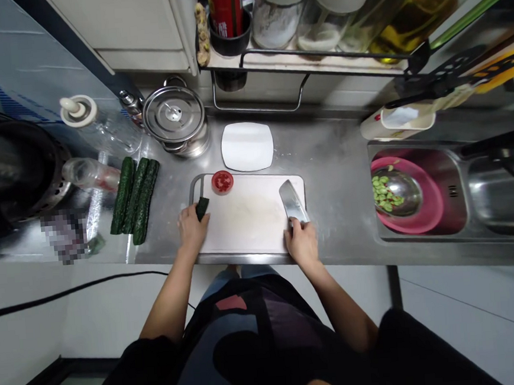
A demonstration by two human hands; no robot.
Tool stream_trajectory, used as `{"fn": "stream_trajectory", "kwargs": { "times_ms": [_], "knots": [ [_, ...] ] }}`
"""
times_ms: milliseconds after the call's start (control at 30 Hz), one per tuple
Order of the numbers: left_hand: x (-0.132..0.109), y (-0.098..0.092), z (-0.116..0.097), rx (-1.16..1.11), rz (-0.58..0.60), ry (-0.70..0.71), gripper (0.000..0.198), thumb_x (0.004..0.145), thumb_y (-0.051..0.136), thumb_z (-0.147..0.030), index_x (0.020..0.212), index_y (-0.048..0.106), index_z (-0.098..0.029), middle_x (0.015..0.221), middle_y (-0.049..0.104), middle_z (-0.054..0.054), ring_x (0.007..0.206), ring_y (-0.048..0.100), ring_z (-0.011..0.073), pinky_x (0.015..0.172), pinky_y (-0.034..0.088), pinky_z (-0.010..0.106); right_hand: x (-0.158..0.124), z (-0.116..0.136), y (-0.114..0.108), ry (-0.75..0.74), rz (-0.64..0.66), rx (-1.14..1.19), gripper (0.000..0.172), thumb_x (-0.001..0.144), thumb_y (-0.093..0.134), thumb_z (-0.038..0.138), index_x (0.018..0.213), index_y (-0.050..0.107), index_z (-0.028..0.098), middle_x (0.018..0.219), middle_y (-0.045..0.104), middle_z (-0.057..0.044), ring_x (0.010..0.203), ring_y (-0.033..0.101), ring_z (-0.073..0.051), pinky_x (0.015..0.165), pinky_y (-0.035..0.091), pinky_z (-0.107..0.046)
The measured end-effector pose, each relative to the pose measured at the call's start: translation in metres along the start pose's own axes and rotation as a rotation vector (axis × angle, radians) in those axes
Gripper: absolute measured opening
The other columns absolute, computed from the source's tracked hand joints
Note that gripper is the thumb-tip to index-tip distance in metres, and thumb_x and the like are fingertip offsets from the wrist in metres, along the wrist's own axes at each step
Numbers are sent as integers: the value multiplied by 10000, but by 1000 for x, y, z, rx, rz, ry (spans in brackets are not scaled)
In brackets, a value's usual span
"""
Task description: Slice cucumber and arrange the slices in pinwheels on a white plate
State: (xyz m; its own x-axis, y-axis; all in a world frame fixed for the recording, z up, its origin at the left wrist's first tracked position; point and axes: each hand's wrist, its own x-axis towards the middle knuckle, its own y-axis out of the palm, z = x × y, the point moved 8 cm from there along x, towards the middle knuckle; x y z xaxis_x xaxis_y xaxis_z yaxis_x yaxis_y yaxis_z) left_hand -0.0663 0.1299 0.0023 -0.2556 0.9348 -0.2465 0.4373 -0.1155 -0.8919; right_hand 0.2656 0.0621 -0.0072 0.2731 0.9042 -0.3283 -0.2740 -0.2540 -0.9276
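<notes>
My left hand (191, 228) is closed around a short dark green cucumber piece (202, 208) at the left edge of the white cutting board (246, 223). On the board's right side, my right hand (303, 240) grips the handle of a cleaver (292, 200), its broad blade pointing away from me over the board. A cut tomato half (222, 182) lies face up near the board's grey handle. Just behind the board sits a white plate (247, 146) with nothing on it. Three whole cucumbers (135, 199) lie side by side on the counter to the left.
A lidded steel pot (174, 119) and a glass jar (100, 127) stand at the back left. Over the counter hangs a rack (273, 63) with jars and bottles. To the right, the sink (455, 192) holds a pink basin (433, 202) and a bowl of green pieces (399, 192).
</notes>
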Motion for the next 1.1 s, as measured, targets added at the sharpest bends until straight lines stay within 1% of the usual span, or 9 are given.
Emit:
{"fn": "stream_trajectory", "kwargs": {
  "times_ms": [133,300,367,467,600,700,833,967,1100],
  "knots": [
    [-2,11,-13,-21,11,144,383,836,521,-200,1208,582,-135,1113,656,169,1068,598,312,955,459,427,1,-5,8,25,7,20,493,841,413,150,1314,533,221,965,515,-107,833,541,-242,749,450,-371],
    [-34,45,-56,7,150,392,356,814,555,-180,1163,623,-195,1022,674,108,984,612,275,916,482,413,3,-14,4,60,-70,204,558,731,478,145,1287,520,168,932,513,-88,787,544,-229,816,466,-389],
    [-45,57,-68,9,173,442,359,811,565,-172,1164,626,-201,1003,672,101,957,613,262,898,491,405,-3,-8,-2,27,-84,271,578,701,484,133,1277,522,168,943,525,-90,804,550,-228,835,472,-380],
    [-53,67,-73,-3,164,486,362,814,567,-167,1171,618,-197,988,660,96,928,613,248,877,503,396,-13,14,-4,-95,-12,333,524,743,466,144,1258,549,193,912,551,-72,812,558,-215,845,479,-357],
    [-52,67,-63,-19,126,516,366,810,561,-154,1172,605,-176,974,633,98,890,610,243,834,524,396,-23,43,4,-183,129,348,403,872,430,213,1239,592,169,911,577,-80,814,577,-196,856,482,-334],
    [-54,60,-59,-32,67,526,381,790,580,-144,1171,594,-151,1002,609,118,924,600,258,857,526,418,-26,52,9,-186,201,299,412,896,427,196,1275,583,166,991,573,-99,786,582,-174,843,489,-313],
    [-59,54,-65,-89,-13,552,438,769,573,-100,1203,547,-153,1117,576,140,1035,573,272,944,498,452,-27,58,5,-182,303,224,444,908,405,156,1330,543,168,1062,550,-114,822,601,-166,857,485,-287],
    [-61,60,-75,-149,14,604,323,815,562,-128,1134,561,-179,1088,606,112,1024,588,245,934,510,417,-25,63,-4,-192,385,117,428,920,367,148,1313,534,181,1113,537,-123,849,619,-181,828,491,-300],
    [-57,64,-75,-162,10,596,246,853,547,-154,1094,576,-194,1037,646,94,997,607,236,913,519,408,-21,70,-6,-215,447,5,374,911,349,128,1231,538,170,1178,529,-138,904,632,-205,786,495,-317]
  ]
}}
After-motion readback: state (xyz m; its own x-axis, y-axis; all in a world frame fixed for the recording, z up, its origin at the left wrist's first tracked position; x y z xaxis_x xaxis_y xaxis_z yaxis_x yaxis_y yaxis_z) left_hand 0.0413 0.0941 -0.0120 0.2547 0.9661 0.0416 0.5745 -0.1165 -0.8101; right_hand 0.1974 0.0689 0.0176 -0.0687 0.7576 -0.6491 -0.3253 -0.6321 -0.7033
